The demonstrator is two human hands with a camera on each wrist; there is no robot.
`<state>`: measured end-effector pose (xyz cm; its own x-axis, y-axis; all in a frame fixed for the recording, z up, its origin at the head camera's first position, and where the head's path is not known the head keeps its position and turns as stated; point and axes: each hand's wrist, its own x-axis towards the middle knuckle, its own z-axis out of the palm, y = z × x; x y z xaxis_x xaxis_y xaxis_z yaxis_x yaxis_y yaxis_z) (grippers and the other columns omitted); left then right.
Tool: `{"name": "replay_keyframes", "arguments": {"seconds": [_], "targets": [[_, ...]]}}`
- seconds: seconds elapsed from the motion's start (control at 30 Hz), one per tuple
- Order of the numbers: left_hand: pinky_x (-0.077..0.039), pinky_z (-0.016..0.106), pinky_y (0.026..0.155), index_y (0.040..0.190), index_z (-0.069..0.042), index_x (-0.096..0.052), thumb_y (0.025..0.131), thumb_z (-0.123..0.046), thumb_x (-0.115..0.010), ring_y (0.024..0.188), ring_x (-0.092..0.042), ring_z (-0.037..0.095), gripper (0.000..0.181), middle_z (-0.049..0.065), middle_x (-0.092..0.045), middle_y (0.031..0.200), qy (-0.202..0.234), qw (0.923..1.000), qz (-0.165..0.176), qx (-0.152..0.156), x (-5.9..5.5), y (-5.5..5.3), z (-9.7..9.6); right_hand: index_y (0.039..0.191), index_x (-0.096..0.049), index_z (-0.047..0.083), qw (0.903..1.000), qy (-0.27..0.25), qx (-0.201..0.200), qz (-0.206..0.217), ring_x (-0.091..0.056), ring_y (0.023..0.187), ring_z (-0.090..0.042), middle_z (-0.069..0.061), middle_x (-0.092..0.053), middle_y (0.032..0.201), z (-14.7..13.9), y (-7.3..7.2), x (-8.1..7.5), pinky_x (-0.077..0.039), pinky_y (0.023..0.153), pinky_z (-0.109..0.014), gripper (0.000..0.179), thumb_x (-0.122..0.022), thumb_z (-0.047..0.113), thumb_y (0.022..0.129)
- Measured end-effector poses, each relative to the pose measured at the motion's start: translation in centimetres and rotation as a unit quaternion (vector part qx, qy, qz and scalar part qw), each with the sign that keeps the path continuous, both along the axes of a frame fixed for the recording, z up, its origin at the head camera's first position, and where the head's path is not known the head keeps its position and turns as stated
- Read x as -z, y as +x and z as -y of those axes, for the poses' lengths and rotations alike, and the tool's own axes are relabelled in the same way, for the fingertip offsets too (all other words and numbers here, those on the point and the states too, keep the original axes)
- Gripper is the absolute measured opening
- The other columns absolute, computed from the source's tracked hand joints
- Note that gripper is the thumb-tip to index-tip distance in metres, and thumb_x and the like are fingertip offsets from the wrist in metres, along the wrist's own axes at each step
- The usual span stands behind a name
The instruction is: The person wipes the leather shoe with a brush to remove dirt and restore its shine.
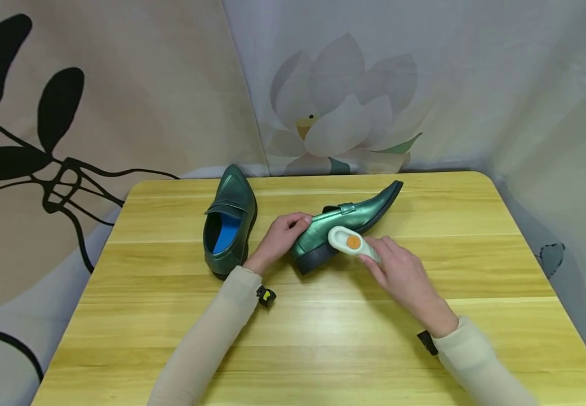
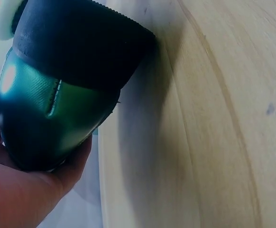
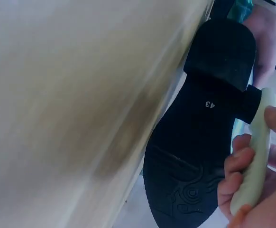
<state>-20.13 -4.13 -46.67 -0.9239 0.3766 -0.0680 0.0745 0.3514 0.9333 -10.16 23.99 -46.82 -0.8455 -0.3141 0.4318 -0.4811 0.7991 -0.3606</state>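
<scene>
While the left hand (image 1: 284, 231) is pinching the green shoe (image 1: 323, 230) by the collar at its heel end, the right hand (image 1: 399, 273) is gripping a pale tool (image 1: 354, 243), fingers curled round its handle. Between the hands, nearer the far edge of the tabletop (image 1: 333, 349) than the near one, the shoe is tilting, its long axis running from the left hand toward the far right corner. Its sole (image 3: 190, 128) is facing the right hand, which is the nearer one to it; any move there is probably turning on that slant. The tool's black head (image 3: 248, 103) is meeting the sole's edge just ahead of the heel. A second shoe (image 1: 229, 220) is standing just left of the left hand, toe toward the far edge, while wider room is lying toward the near and right edges
</scene>
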Motion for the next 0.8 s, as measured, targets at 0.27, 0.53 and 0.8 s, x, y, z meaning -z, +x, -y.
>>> {"name": "replay_keyframes", "arguments": {"seconds": [0.27, 0.53, 0.8], "targets": [[-0.044, 0.046, 0.11, 0.131, -0.006, -0.071, 0.109, -0.031, -0.055, 0.127, -0.06, 0.027, 0.037, 0.011, -0.068, 0.132, 0.004, 0.9996, -0.02, 0.018, -0.1, 0.1, 0.0, 0.128, -0.065, 0.0, 0.9973, -0.022, 0.069, -0.011, -0.057, 0.066, -0.023, -0.013, -0.066, 0.095, -1.9, -0.2, -0.5, -0.049, 0.053, -0.042, 0.036, -0.074, 0.016, 0.097], [-0.042, 0.044, 0.113, 0.127, -0.008, -0.074, 0.109, -0.031, -0.056, 0.13, -0.058, 0.025, 0.035, 0.007, -0.067, 0.134, -0.002, 0.999, -0.033, 0.031, -0.4, 0.5, 0.0, 0.129, -0.064, -0.007, 0.9866, -0.036, 0.159, 0.005, -0.062, 0.075, -0.04, -0.027, -0.067, 0.099, -5.9, -3.1, -2.3, -0.048, 0.057, -0.059, 0.04, -0.061, 0.025, 0.106], [-0.042, 0.044, 0.113, 0.126, -0.006, -0.074, 0.109, -0.029, -0.056, 0.131, -0.058, 0.026, 0.034, 0.008, -0.067, 0.134, -0.003, 0.9976, -0.055, 0.042, -0.5, 0.7, 0.0, 0.133, -0.063, -0.005, 0.9866, -0.018, 0.16, 0.029, -0.063, 0.078, -0.041, -0.028, -0.067, 0.102, -6.4, -4.1, -3.1, -0.048, 0.058, -0.061, 0.043, -0.059, 0.03, 0.107]]}}
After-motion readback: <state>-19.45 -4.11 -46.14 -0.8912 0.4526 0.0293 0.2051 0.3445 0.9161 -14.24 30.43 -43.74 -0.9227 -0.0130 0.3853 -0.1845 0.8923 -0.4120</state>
